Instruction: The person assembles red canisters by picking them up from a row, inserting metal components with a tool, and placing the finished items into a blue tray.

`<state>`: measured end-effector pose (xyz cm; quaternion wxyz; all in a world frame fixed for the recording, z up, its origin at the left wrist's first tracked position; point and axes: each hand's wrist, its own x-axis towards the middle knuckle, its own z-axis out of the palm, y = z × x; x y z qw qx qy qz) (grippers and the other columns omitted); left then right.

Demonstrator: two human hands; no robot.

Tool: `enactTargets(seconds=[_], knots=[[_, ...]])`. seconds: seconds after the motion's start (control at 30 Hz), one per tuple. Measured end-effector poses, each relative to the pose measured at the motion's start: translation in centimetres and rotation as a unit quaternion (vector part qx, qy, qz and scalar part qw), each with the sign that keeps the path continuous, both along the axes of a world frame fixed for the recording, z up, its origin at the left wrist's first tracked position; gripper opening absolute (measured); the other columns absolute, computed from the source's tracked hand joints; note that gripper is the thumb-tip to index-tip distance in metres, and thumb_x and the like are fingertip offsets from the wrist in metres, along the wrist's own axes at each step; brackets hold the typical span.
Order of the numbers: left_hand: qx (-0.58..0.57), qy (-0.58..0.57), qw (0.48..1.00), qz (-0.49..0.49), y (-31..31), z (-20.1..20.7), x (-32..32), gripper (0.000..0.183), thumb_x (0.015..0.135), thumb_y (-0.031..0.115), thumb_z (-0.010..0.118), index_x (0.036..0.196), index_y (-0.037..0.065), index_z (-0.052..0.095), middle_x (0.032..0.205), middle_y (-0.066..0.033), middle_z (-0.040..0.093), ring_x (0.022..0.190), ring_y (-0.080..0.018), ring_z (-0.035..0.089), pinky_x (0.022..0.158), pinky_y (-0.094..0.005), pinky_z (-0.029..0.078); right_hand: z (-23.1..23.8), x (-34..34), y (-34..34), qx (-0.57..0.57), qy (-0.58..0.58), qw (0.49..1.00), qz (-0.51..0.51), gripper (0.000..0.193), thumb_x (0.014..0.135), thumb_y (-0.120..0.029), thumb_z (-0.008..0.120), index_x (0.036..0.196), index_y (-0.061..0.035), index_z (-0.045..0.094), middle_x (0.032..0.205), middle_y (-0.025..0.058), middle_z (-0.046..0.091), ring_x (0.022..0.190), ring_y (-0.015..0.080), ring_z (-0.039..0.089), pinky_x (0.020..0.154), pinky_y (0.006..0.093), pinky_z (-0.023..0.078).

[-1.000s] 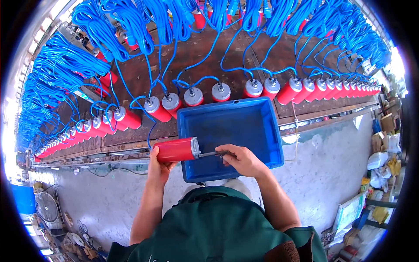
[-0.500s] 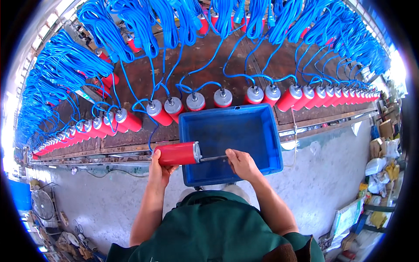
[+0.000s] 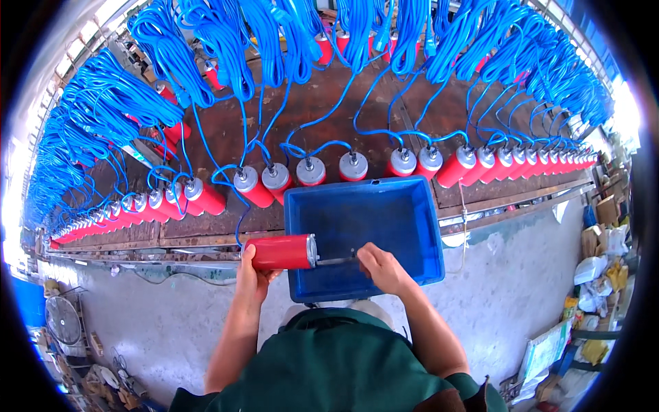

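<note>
A red cylinder (image 3: 281,253) with a silver end cap lies sideways over the left edge of a blue plastic crate (image 3: 431,240). My left hand (image 3: 255,275) is closed around its left end, thumb on the near top side. A blue cable (image 3: 239,224) runs up from near that end. In my right hand (image 3: 384,269) is a thin metal rod-shaped tool (image 3: 335,261), gripped with bent fingers. The rod points left, and its tip meets the lower part of the end cap. My fist hides the tool's other end, so its exact kind does not show.
Red cylinders (image 3: 353,167) with silver caps line the near edge of a brown bench (image 3: 329,103), some right behind the crate. Bundles of blue cable (image 3: 264,41) hang above them. Boxes and bags (image 3: 592,271) crowd the right side; a fan (image 3: 63,319) stands left.
The whole scene sits slightly lower in the picture. My left hand still holds the red cylinder. The right hand has turned a little around the rod, whose tip stays at the cap.
</note>
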<state>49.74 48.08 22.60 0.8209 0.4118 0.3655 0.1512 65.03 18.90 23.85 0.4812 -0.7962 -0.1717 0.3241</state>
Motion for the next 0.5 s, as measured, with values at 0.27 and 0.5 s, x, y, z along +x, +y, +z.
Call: enactTargets(seconds=[0.27, 0.5], knots=[[0.012, 0.026, 0.999, -0.018, 0.0, 0.1, -0.1, 0.064, 0.104, 0.059, 0.058, 0.146, 0.010, 0.054, 0.132, -0.0146, 0.072, 0.111, -0.0287, 0.075, 0.075, -0.0359, 0.062, 1.3, 0.0, 0.3, 0.006, -0.012, 1.000, 0.011, 0.046, 0.115, -0.035, 0.053, 0.092, 0.0024, 0.065, 0.074, 0.0136, 0.063, 0.069, 0.0268, 0.062, 0.070, 0.0417, 0.051], [0.015, 0.008, 1.000, -0.010, 0.0, -0.3, -0.1, 0.059, 0.105, 0.056, 0.059, 0.141, 0.009, 0.056, 0.127, -0.0168, 0.073, 0.105, -0.0297, 0.076, 0.070, -0.0367, 0.062, 0.5, 0.2, -0.6, 0.088, -0.144, 0.984, 0.064, 0.032, 0.115, -0.032, 0.055, 0.109, -0.0020, 0.062, 0.079, 0.0161, 0.070, 0.076, 0.0347, 0.068, 0.074, 0.0447, 0.055]])
